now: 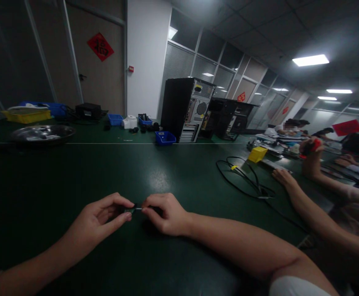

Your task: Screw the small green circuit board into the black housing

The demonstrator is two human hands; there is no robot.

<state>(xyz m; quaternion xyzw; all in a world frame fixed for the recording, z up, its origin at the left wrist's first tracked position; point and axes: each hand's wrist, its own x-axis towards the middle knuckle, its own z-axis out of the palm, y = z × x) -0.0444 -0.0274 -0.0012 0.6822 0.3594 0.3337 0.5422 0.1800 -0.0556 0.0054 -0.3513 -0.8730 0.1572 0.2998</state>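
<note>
— Hands? 
— Left hand (105, 216) and right hand (164, 213) both pinched shut on a small dark part (133, 209), fingertips meeting.
— Where? 
— Just above the green table (74, 176), well short of the computer tower (185, 109).

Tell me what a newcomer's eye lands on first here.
First, the two bare hands meeting low at centre: the left hand and right hand pinch a small dark part between their fingertips over the dark green table. Behind them, an open black computer tower stands at the table's far middle, with a small blue plastic bin at its foot. To the right, a loose black cable lies near a co-worker's hand.
</note>
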